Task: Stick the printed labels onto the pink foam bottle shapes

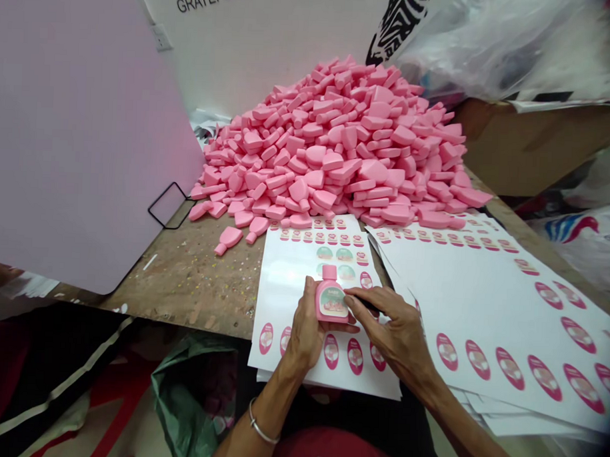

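Note:
My left hand [305, 332] is closed around a small pink toy bottle [328, 273], cap pointing away from me. On the bottle's front is a green and cream sticker [333, 301]. My right hand [389, 325] meets the sticker's right edge with thumb and forefinger. A thin dark tool [372, 307] shows between its fingers; its kind is hidden. Both hands are over a white sticker sheet [288, 281], printed with pink ovals, small labels and a few green stickers.
A large heap of pink bottles [332, 143] covers the back of the wooden table [198, 278]. More sticker sheets [463, 294] lie at the right. A pale panel [88, 127] stands left, beside a black wire stand [166, 205]. A green bag [189, 398] hangs below the front edge.

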Demonstrator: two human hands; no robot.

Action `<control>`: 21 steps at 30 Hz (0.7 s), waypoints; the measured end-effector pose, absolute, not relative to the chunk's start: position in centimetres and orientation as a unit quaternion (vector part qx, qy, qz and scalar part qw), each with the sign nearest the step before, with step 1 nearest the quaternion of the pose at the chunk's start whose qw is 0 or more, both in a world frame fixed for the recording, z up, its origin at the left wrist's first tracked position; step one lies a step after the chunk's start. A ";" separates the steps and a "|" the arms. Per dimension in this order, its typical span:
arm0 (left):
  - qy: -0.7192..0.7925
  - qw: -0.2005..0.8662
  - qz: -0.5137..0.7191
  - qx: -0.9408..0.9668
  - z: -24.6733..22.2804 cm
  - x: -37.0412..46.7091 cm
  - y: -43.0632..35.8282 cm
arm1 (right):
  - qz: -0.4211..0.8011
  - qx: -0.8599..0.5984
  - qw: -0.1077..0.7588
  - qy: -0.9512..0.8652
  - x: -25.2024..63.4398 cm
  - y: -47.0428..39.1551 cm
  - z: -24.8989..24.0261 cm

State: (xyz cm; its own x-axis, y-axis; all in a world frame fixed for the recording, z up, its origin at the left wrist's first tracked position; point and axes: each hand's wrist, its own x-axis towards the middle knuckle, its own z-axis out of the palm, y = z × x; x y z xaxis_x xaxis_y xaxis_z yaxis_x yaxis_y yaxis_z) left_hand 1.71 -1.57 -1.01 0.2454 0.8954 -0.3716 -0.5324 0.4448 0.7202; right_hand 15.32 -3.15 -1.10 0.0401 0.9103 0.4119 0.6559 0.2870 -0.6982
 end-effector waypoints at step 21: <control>0.370 0.767 0.311 0.422 2.3 -1.4 -3.7 | 0.403 -0.565 0.372 -0.617 14.6 -1.2 0.5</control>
State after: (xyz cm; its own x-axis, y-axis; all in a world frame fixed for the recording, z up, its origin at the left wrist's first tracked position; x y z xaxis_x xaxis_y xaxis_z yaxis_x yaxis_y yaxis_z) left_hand -1.41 -3.71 2.28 0.5322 0.7896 -0.3056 -0.1643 0.4503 0.8776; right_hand 14.59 -1.25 0.53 -0.0862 0.9963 0.0041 0.3975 0.0381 -0.9168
